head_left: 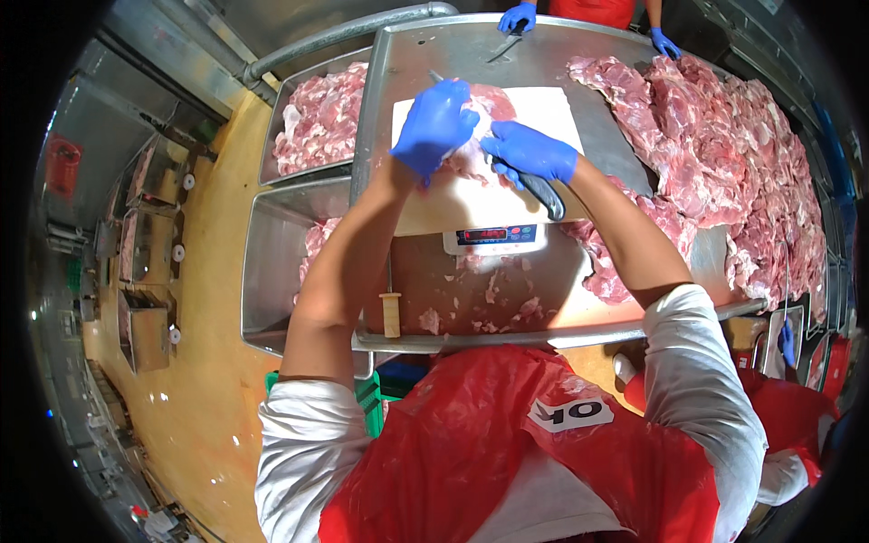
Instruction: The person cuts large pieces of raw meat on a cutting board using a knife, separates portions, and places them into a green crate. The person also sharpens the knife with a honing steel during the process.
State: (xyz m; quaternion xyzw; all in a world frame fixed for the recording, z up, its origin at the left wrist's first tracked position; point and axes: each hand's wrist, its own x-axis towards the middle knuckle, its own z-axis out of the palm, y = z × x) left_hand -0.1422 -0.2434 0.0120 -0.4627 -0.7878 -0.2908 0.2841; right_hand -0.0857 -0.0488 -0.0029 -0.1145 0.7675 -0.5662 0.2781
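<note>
On a white cutting board (425,213) lies a piece of raw meat (493,101) with pale fat on it. My left hand (434,127), in a blue glove, grips the meat from its left side. My right hand (534,152), also blue-gloved, is closed around a knife (546,197). The knife's dark handle sticks out below that hand toward me, and its blade is hidden. The right fingertips are at the meat's right edge. Just below the board sits a small digital scale (496,239) with a lit red display.
A large heap of raw meat (724,154) covers the table's right side. Scraps (480,299) and a wooden-handled tool (391,315) lie near the front edge. Metal bins (272,262) with meat stand left. Across the table, a co-worker's gloved hand (518,16) is near another knife (504,47).
</note>
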